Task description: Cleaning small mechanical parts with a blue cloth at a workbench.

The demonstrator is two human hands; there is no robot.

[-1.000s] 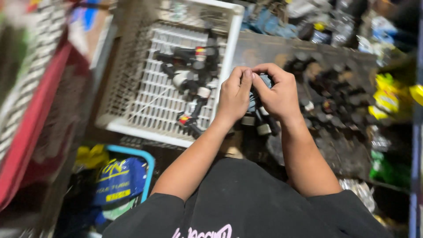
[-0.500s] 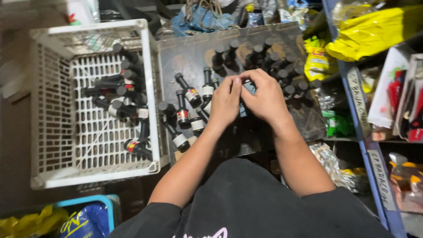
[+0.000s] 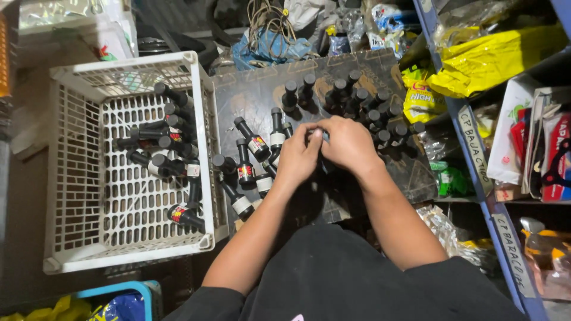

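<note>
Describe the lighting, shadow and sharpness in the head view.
Head view: sharp overall, no motion blur; even light on the white crate and both hands, left hand, right hand; the dark bottles blend into the black board; lower corners fall into shadow.

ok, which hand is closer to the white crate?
Left. The left hand sits over the lying bottles on the dark board, on the side toward the white crate. The right hand is beyond it, nearer the upright bottles and the shelf.
</note>
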